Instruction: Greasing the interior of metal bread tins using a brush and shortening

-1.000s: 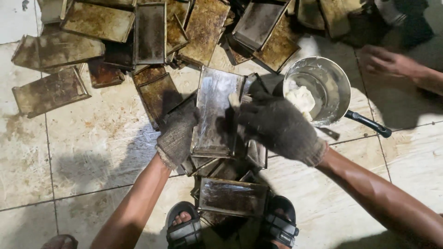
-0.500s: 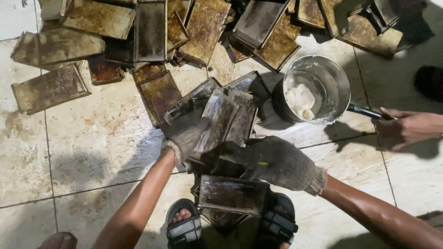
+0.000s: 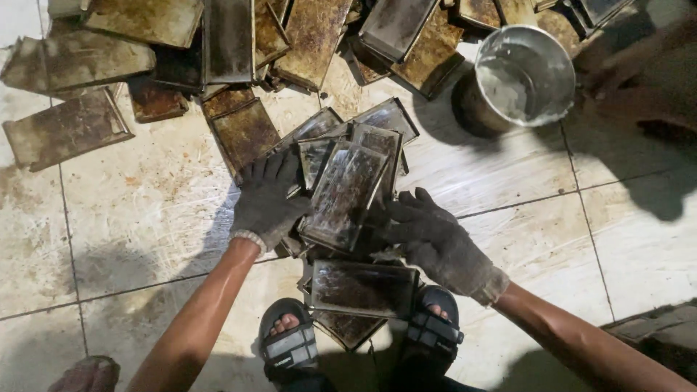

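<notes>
Tiled floor (image 3: 109, 232) under me, my gloved left hand (image 3: 267, 199) and right hand (image 3: 435, 239) clasp a grimy baking tin (image 3: 345, 194), fingers wrapped on its sides, mid-sorting; next I'd lift it steadily clear of the pile.

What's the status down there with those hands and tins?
Left gloved hand and right gloved hand flank a greasy rectangular metal baking tin atop the stack. Round metal bucket stands beyond, apart.
</notes>
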